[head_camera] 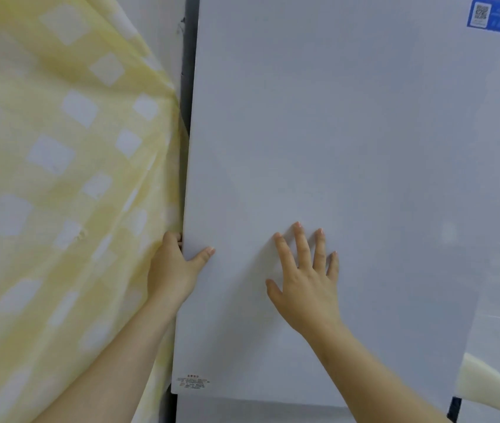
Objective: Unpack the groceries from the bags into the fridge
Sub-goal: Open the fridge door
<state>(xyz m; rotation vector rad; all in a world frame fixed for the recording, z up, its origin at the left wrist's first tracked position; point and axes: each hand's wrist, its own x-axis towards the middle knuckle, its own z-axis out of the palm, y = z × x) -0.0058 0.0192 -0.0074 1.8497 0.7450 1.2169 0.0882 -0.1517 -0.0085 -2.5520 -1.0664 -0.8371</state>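
Left hand [175, 267] at 7 o'clock grips fridge door [334, 148] left edge, thumb on front. Right hand [306, 279] at 5 o'clock, fingers spread, flat against door. Yellow checked curtain [59, 178] at 9 o'clock.

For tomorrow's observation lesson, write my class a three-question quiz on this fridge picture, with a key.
1. True or false: the right hand lies flat on the fridge door.
2. The left hand grips: A) the door's edge B) a bag C) a bottle.
3. Fill in: the blue sticker sits toward the door's upper ____ side.
Key: 1 true; 2 A; 3 right.
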